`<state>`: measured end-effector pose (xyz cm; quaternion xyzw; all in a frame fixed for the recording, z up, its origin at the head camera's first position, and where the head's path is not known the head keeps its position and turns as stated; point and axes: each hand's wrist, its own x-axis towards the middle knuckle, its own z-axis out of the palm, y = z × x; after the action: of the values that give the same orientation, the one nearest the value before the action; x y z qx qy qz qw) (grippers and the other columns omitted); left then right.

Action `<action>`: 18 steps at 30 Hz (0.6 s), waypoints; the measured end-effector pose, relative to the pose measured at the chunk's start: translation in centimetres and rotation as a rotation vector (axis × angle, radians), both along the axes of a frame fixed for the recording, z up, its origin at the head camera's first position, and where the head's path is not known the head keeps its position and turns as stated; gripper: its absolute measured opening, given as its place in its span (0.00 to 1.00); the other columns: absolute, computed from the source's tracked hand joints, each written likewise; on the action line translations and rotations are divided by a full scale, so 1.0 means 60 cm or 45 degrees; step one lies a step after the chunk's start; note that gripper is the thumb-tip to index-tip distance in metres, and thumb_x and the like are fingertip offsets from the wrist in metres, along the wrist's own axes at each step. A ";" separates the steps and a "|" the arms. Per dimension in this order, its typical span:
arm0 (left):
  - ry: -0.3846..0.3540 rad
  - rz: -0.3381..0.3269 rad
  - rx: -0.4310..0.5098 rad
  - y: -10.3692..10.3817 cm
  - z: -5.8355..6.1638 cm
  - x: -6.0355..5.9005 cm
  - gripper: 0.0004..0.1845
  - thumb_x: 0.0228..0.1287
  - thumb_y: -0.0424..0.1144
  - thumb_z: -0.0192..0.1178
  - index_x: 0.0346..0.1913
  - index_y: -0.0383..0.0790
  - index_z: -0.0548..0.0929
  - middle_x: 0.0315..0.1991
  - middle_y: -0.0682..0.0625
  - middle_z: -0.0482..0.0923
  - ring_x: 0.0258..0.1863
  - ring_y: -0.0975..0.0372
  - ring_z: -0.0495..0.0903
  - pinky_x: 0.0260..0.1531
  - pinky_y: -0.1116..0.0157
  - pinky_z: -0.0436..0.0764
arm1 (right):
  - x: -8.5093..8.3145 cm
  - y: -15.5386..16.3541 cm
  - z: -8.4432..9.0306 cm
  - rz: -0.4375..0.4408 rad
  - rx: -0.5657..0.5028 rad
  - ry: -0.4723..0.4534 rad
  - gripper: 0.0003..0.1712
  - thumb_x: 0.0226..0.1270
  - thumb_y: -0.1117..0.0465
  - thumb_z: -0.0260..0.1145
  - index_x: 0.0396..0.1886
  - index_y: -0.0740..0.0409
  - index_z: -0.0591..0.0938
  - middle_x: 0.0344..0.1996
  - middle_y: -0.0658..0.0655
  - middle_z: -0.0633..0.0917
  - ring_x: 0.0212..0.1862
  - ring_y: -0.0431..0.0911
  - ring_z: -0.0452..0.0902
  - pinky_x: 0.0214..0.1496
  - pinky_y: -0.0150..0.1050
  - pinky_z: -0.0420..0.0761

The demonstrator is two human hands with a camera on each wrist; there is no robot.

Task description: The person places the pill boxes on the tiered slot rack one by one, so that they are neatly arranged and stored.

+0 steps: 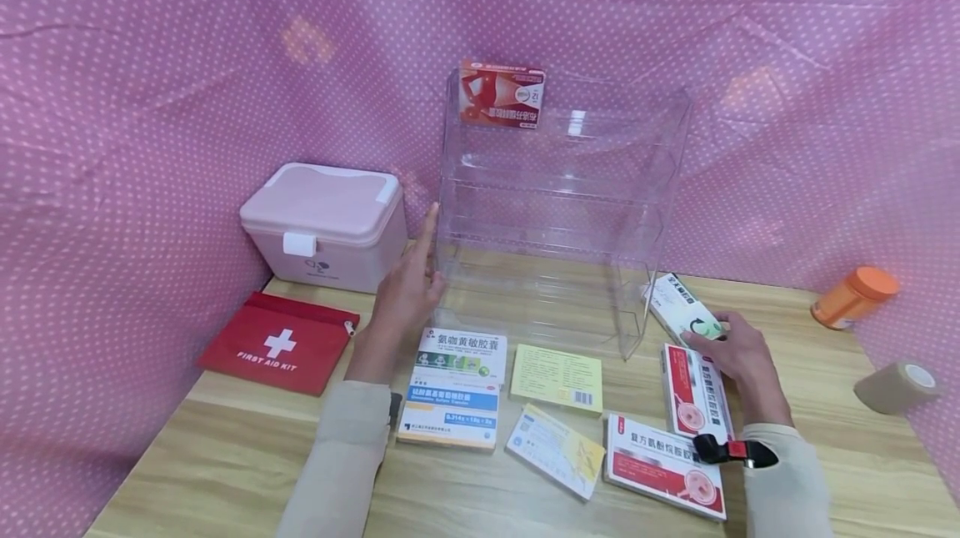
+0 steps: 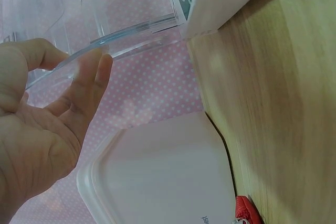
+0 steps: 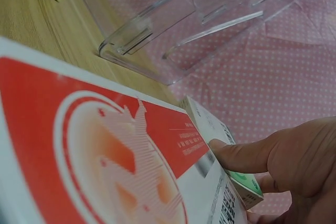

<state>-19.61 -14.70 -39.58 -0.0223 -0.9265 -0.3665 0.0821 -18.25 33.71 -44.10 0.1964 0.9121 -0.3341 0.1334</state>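
A clear tiered plastic display rack (image 1: 555, 189) stands at the back of the table. My left hand (image 1: 408, 286) is at its left side, and the left wrist view shows thumb and fingers pinching the side panel's edge (image 2: 113, 38). Beyond the rack's right front foot, my right hand (image 1: 738, 352) grips the near end of a white-and-green medicine box (image 1: 677, 304), with the thumb on its face in the right wrist view. Just below that hand lies a red-and-white medicine box (image 1: 693, 392). On the rack's top tier sits a red medicine box (image 1: 501, 96).
In front of the rack lie a blue-and-white box (image 1: 450, 409), a yellow box (image 1: 557, 377), a tilted white-and-yellow box (image 1: 557, 450) and another red-and-white box (image 1: 663, 467). A pink case (image 1: 322, 221) and red first aid pouch (image 1: 277, 344) are left; an orange-capped bottle (image 1: 855, 298) and tan roll (image 1: 896, 388) right.
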 end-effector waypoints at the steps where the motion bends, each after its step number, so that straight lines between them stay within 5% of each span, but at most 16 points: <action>1: -0.003 0.001 0.002 0.000 0.000 0.000 0.63 0.74 0.31 0.63 0.81 0.89 0.28 0.79 0.43 0.71 0.60 0.46 0.81 0.57 0.40 0.86 | 0.000 0.000 0.001 0.003 -0.011 -0.001 0.51 0.78 0.45 0.68 0.85 0.68 0.55 0.66 0.78 0.72 0.52 0.61 0.79 0.43 0.41 0.77; 18: -0.003 0.007 0.008 0.001 -0.002 0.000 0.64 0.73 0.30 0.63 0.81 0.89 0.29 0.81 0.45 0.69 0.56 0.46 0.82 0.53 0.43 0.87 | 0.001 0.004 -0.002 0.020 -0.087 0.019 0.50 0.79 0.45 0.66 0.86 0.64 0.54 0.65 0.77 0.74 0.49 0.57 0.80 0.39 0.37 0.78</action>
<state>-19.59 -14.67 -39.70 -0.0192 -0.9255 -0.3694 0.0821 -18.16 33.95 -44.20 0.1822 0.9026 -0.3655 0.1359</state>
